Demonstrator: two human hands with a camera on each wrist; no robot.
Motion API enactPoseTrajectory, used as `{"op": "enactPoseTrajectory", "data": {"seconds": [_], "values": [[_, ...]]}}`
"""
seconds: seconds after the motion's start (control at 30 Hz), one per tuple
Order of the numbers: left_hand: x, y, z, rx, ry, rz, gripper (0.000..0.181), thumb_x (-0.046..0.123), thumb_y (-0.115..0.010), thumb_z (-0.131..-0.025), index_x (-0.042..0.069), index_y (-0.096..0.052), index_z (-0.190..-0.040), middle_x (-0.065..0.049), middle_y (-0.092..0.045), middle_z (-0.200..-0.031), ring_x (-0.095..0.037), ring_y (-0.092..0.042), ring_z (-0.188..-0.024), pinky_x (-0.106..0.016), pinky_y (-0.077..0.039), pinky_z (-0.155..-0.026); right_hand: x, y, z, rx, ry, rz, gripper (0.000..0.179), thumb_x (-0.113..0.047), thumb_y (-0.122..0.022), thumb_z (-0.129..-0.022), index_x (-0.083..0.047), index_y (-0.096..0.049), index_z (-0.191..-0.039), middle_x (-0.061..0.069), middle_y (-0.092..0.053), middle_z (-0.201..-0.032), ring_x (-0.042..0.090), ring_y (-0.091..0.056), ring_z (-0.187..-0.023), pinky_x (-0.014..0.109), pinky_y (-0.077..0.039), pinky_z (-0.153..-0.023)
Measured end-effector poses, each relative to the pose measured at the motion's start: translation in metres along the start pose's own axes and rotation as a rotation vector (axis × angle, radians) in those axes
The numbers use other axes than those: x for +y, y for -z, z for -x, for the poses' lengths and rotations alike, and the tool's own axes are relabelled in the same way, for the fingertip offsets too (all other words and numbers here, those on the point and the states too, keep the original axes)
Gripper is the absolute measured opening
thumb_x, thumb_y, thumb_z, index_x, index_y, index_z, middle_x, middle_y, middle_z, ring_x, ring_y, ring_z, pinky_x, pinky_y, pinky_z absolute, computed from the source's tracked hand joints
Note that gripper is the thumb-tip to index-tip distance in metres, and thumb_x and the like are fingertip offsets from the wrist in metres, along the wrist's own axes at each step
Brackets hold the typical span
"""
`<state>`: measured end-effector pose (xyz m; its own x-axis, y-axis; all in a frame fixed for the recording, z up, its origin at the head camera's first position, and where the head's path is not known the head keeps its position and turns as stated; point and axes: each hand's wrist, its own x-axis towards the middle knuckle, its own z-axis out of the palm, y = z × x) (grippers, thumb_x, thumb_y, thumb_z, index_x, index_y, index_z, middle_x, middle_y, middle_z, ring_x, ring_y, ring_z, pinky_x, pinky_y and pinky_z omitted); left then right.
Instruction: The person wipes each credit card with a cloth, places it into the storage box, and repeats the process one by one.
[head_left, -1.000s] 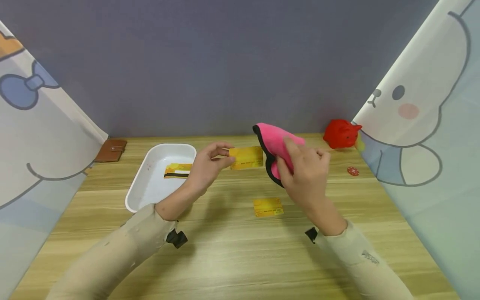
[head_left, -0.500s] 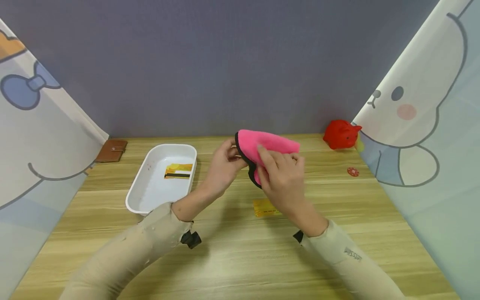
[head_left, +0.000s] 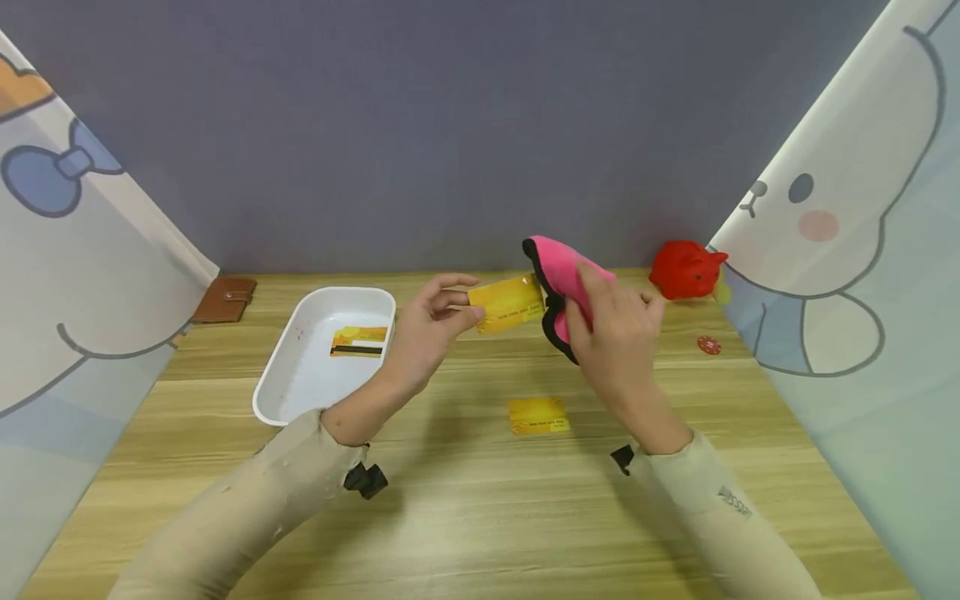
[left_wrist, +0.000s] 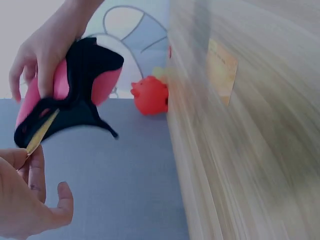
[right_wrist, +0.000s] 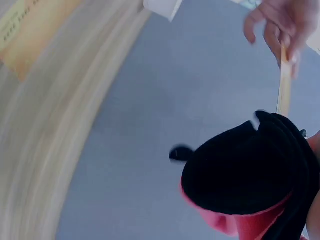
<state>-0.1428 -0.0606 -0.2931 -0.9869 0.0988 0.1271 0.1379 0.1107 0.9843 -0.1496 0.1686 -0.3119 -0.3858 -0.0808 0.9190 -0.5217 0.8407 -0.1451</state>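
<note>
My left hand (head_left: 423, 333) pinches one end of a gold bank card (head_left: 504, 305) between thumb and fingers, above the table. In my right hand (head_left: 618, 333) is a soft pink fabric piece (head_left: 561, 260) with black edging, gripped between thumb and fingers. From the right wrist view, this pink piece (right_wrist: 220, 225) has an open mouth and a black inside. The card's far end meets its black edge; how much lies within is hidden. Below the hands, a second gold card (head_left: 538, 416) lies flat on the wooden table (head_left: 480, 517).
At left stands a white tray (head_left: 281, 379) with a card (head_left: 358, 342) inside, black stripe showing. A brown wallet (head_left: 224, 300) lies at the back left. A red piggy bank (head_left: 684, 271) and a red chip (head_left: 708, 345) sit at the right, by the printed side wall.
Half a second ago the pink piece covered the card at my left hand. It has since drawn back rightward, and most of the card shows again, slightly tilted.
</note>
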Motion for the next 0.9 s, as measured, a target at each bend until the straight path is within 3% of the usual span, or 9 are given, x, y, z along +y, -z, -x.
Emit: {"op": "enactPoseTrajectory", "data": {"seconds": [0.2, 0.4, 0.53, 0.67, 0.77, 0.9], "values": [[0.003, 0.008, -0.003, 0.036, -0.022, 0.021, 0.041, 0.011, -0.072, -0.092, 0.016, -0.060, -0.131, -0.002, -0.068, -0.098, -0.027, -0.069, -0.089, -0.029, -0.054, -0.078, -0.003, 0.011, -0.008, 0.093, 0.013, -0.053, 0.032, -0.007, -0.071, -0.087, -0.003, -0.068, -0.119, 0.021, -0.071, -0.091, 0.038, -0.065, -0.083, 0.056, -0.039, -0.079], [0.003, 0.004, -0.003, 0.036, -0.078, -0.015, 0.041, 0.013, -0.073, -0.092, 0.022, -0.060, -0.130, -0.005, -0.066, -0.100, -0.028, -0.069, -0.087, -0.029, -0.055, -0.076, -0.024, 0.014, -0.009, 0.156, 0.121, -0.080, 0.032, -0.007, -0.072, -0.085, -0.003, -0.068, -0.116, 0.018, -0.071, -0.087, 0.036, -0.063, -0.075, 0.056, -0.039, -0.074], [0.000, -0.001, -0.004, 0.055, -0.122, -0.058, 0.042, 0.010, -0.073, -0.091, 0.019, -0.060, -0.130, -0.010, -0.070, -0.100, -0.020, -0.069, -0.080, -0.027, -0.053, -0.070, -0.037, 0.009, -0.005, 0.136, 0.196, -0.095, 0.029, -0.008, -0.070, -0.087, -0.002, -0.069, -0.116, 0.016, -0.071, -0.087, 0.034, -0.061, -0.068, 0.054, -0.040, -0.072], [-0.001, -0.010, -0.002, 0.030, -0.152, -0.007, 0.044, 0.002, -0.072, -0.090, 0.011, -0.059, -0.131, -0.018, -0.072, -0.102, -0.018, -0.071, -0.077, -0.026, -0.055, -0.071, -0.045, 0.000, 0.001, 0.102, 0.244, -0.093, 0.028, -0.008, -0.068, -0.089, -0.002, -0.068, -0.117, 0.013, -0.070, -0.087, 0.032, -0.060, -0.064, 0.052, -0.040, -0.072], [0.000, -0.014, -0.001, -0.004, -0.162, 0.011, 0.043, 0.001, -0.072, -0.089, 0.007, -0.061, -0.129, -0.020, -0.072, -0.102, -0.019, -0.071, -0.077, -0.028, -0.056, -0.072, -0.045, -0.006, 0.004, 0.081, 0.238, -0.084, 0.029, -0.008, -0.068, -0.089, -0.003, -0.069, -0.118, 0.012, -0.069, -0.087, 0.032, -0.059, -0.064, 0.052, -0.040, -0.072], [0.004, -0.013, 0.002, -0.010, -0.137, -0.040, 0.037, 0.006, -0.074, -0.089, 0.010, -0.066, -0.125, -0.016, -0.073, -0.099, -0.020, -0.070, -0.078, -0.027, -0.055, -0.072, -0.038, -0.009, 0.006, 0.041, 0.179, -0.069, 0.033, -0.008, -0.069, -0.088, -0.004, -0.067, -0.121, 0.014, -0.070, -0.089, 0.033, -0.061, -0.069, 0.052, -0.040, -0.073]]}}
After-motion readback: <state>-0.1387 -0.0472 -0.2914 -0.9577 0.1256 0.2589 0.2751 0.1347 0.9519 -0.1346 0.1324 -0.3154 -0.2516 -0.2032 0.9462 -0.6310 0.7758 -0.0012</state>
